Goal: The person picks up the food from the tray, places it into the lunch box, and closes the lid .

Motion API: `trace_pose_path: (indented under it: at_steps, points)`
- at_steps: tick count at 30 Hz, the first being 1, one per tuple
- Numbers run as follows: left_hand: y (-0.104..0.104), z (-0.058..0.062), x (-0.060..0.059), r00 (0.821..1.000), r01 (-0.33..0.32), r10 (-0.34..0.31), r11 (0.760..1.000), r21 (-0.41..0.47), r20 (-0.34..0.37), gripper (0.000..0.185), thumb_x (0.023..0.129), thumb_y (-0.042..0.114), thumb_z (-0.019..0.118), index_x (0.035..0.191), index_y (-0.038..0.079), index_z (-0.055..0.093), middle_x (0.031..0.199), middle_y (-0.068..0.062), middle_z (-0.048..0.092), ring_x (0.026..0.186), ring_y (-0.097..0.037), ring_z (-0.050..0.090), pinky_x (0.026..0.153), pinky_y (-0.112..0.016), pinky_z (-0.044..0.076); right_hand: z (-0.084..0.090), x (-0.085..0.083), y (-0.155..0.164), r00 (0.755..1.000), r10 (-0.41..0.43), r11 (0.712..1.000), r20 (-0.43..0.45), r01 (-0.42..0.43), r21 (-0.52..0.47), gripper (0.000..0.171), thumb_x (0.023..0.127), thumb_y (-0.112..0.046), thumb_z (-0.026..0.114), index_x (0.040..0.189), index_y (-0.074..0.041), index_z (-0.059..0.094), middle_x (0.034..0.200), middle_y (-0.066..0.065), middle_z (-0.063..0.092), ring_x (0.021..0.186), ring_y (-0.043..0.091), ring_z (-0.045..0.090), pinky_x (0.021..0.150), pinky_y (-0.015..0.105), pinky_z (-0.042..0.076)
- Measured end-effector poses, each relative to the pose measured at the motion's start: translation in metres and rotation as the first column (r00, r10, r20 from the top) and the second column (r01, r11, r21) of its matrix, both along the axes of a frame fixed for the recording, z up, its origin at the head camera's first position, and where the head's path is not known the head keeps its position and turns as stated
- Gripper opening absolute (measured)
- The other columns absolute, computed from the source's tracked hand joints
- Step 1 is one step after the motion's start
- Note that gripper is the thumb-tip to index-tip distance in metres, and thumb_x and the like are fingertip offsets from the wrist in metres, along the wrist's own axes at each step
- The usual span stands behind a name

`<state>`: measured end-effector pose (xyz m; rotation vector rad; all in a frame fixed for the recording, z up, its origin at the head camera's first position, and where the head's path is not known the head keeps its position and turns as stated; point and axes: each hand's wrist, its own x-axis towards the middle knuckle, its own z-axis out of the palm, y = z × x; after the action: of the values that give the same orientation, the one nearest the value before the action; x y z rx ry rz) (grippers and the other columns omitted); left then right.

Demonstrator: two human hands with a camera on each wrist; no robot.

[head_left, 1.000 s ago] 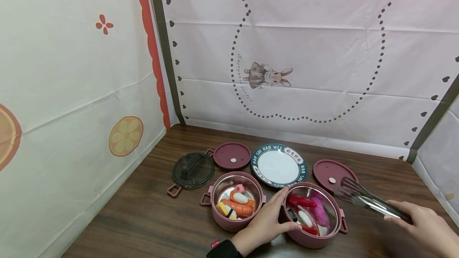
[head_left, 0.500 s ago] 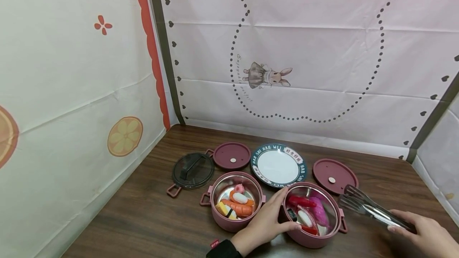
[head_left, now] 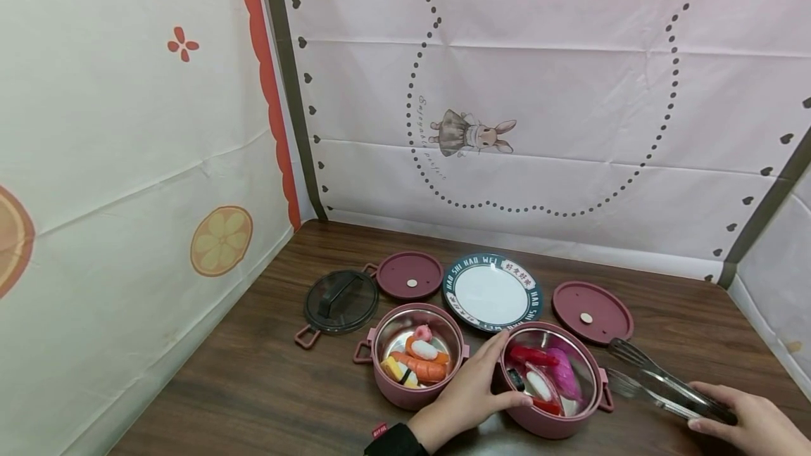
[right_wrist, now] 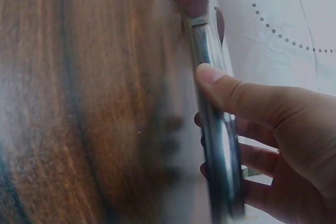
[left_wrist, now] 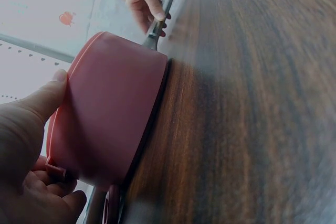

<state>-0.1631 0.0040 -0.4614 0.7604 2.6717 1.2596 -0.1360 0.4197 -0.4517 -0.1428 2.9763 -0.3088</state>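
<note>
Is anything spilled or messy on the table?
Nothing spilled. The toy food sits inside both pink pots, the lids lie flat beside the plate, and the right hand holds the tongs.

My head view is bright, evenly lit and sharp, with soft shadows and lines bowing at the edges. Both wrist views look dim and smeared; the wooden surface (left_wrist: 252,103) blurs, the tongs (right_wrist: 210,103) too.

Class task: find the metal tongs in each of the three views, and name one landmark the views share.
Head: the tongs lie low at lower right, gripped by the right hand.
Left wrist: top centre, behind the pink pot, tongs.
Right wrist: upright down the middle, tongs.
Shared landmark: the brown wooden table.
</note>
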Motion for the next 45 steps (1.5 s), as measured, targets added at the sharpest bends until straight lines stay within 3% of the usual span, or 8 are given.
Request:
trace_pose_path:
  at_steps: [10,16,24,28,31,35,39,45]
  points:
    - [-0.001,0.000,-0.001,1.000,0.005,-0.005,1.000,-0.001,-0.006,0.093,0.085,0.051,0.073,0.159,0.021,0.026,0.163,0.000,0.032,0.146,-0.021,0.039,0.115,-0.046,0.041,-0.006,-0.006,0.004,0.999,-0.005,1.000,0.050,0.004,0.029,0.078,0.082,-0.043,0.078,0.125,0.017,0.055,0.111,0.034,0.063,0.097,0.046,0.065,0.077,0.056,0.054]
    - [-0.001,0.000,0.000,1.000,0.009,-0.009,1.000,-0.001,-0.009,0.093,0.085,0.051,0.073,0.159,0.020,0.026,0.163,0.000,0.031,0.146,-0.020,0.038,0.115,-0.045,0.041,-0.005,-0.007,0.003,0.999,0.007,1.000,0.033,-0.008,0.027,0.078,0.082,-0.044,0.078,0.124,0.017,0.055,0.108,0.032,0.063,0.096,0.045,0.064,0.076,0.056,0.053]
    - [-0.001,0.001,0.000,1.000,0.004,-0.004,1.000,-0.006,-0.012,0.093,0.085,0.051,0.074,0.159,0.020,0.026,0.163,0.000,0.032,0.146,-0.020,0.039,0.115,-0.045,0.041,0.014,-0.016,-0.016,0.999,-0.039,0.999,-0.021,0.039,0.006,0.090,0.089,-0.057,0.066,0.132,0.020,0.046,0.119,0.046,0.050,0.106,0.060,0.054,0.077,0.063,0.050]
    - [-0.001,0.001,0.001,1.000,0.003,-0.003,1.000,-0.008,-0.014,0.093,0.085,0.051,0.074,0.159,0.020,0.027,0.163,-0.001,0.032,0.146,-0.021,0.039,0.115,-0.045,0.041,0.024,-0.025,-0.028,0.988,0.002,1.000,-0.156,-0.007,-0.028,0.088,0.086,-0.050,0.073,0.135,0.017,0.045,0.127,0.045,0.045,0.112,0.064,0.047,0.082,0.071,0.045]
    - [-0.001,0.001,0.001,1.000,0.002,-0.002,1.000,-0.006,-0.007,0.093,0.085,0.052,0.074,0.159,0.020,0.027,0.163,-0.001,0.032,0.146,-0.021,0.039,0.115,-0.045,0.041,0.028,-0.032,-0.035,0.964,0.057,0.995,-0.259,-0.076,-0.065,0.085,0.082,-0.042,0.079,0.136,0.014,0.047,0.131,0.040,0.045,0.116,0.063,0.045,0.086,0.074,0.041]
    - [-0.002,0.001,0.001,1.000,-0.002,0.002,1.000,-0.005,0.002,0.093,0.085,0.051,0.074,0.159,0.021,0.026,0.163,-0.001,0.032,0.146,-0.021,0.039,0.115,-0.046,0.041,0.034,-0.046,-0.045,0.949,0.114,0.986,-0.294,-0.144,-0.084,0.081,0.079,-0.038,0.082,0.134,0.012,0.050,0.135,0.039,0.043,0.118,0.062,0.044,0.089,0.074,0.040]
    - [-0.002,0.001,0.001,1.000,-0.003,0.003,1.000,-0.007,0.004,0.093,0.085,0.051,0.074,0.159,0.021,0.026,0.163,0.000,0.032,0.146,-0.021,0.039,0.115,-0.046,0.041,0.040,-0.061,-0.059,0.950,0.161,0.977,-0.266,-0.191,-0.093,0.072,0.078,-0.035,0.083,0.130,0.009,0.059,0.139,0.037,0.043,0.122,0.060,0.044,0.092,0.071,0.041]
    - [-0.001,0.001,0.001,1.000,0.001,-0.001,1.000,-0.012,-0.009,0.094,0.085,0.052,0.073,0.159,0.020,0.026,0.163,0.000,0.032,0.146,-0.021,0.038,0.115,-0.045,0.041,0.045,-0.081,-0.078,0.936,0.245,0.965,-0.253,-0.261,-0.033,0.057,0.077,-0.028,0.083,0.120,0.005,0.067,0.129,0.031,0.059,0.117,0.052,0.057,0.092,0.064,0.048]
